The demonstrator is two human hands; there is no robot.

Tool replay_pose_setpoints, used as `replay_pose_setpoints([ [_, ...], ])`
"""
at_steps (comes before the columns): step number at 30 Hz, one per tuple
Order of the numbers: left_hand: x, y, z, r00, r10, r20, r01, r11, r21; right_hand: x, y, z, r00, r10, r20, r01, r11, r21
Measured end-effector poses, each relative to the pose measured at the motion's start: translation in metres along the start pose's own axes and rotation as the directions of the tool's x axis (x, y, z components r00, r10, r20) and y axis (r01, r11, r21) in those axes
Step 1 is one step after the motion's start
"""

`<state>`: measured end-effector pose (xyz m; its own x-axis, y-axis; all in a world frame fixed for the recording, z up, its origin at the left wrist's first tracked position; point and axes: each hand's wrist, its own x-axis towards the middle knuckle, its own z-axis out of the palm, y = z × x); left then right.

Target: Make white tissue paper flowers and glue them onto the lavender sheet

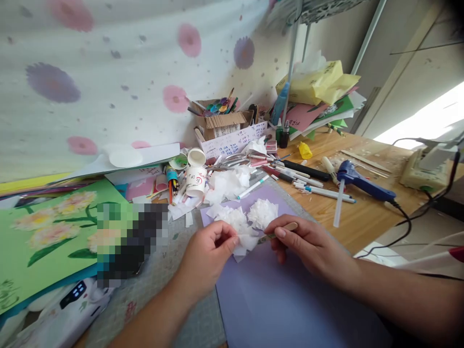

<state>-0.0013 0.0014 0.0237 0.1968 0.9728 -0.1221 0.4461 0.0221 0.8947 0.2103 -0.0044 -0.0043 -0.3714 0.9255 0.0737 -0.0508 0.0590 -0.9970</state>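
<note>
Over a purple sheet of paper (275, 295), my left hand (213, 246) pinches a small piece of thin white paper (249, 240) between thumb and fingertips. My right hand (308, 244) grips a flat wooden craft stick (291, 226), its lower end against that white piece. Just behind my fingers, two ruffled white paper flowers lie on the purple sheet: one flower (228, 216) near my left hand, partly hidden by it, and a rounder flower (263, 213) near my right hand.
A blue glue gun (366, 183) with a cord lies at the right, near several markers (326, 192). Paper cups (196, 181), crumpled white tissue (228, 182) and a cardboard box (223, 123) stand behind. A green flower painting (58, 232) and a white device (79, 309) occupy the left.
</note>
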Motion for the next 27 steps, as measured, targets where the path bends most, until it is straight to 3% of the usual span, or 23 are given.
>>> replay_pose_setpoints([
  [7, 0.000, -0.010, 0.010, 1.000, 0.005, 0.020, -0.009, 0.973, 0.231, -0.003, -0.006, -0.002, 0.993, -0.073, -0.096, 0.074, 0.997, 0.013],
  [10, 0.001, -0.011, 0.012, 1.000, 0.025, 0.009, -0.026, 0.945, 0.327, -0.005, -0.006, -0.001, 0.995, -0.093, -0.036, 0.091, 0.995, -0.048],
  [14, 0.001, -0.013, 0.013, 0.998, 0.067, 0.004, -0.063, 0.910, 0.409, -0.004, -0.007, 0.002, 0.987, -0.144, 0.076, 0.160, 0.943, -0.291],
  [19, 0.001, -0.014, 0.013, 0.997, 0.073, 0.011, -0.071, 0.898, 0.434, -0.001, -0.004, 0.004, 0.958, -0.208, 0.196, 0.277, 0.842, -0.463],
  [27, 0.004, -0.013, 0.003, 0.998, 0.009, 0.063, -0.032, 0.930, 0.366, 0.002, 0.003, 0.007, 0.962, -0.186, 0.197, 0.265, 0.806, -0.529],
])
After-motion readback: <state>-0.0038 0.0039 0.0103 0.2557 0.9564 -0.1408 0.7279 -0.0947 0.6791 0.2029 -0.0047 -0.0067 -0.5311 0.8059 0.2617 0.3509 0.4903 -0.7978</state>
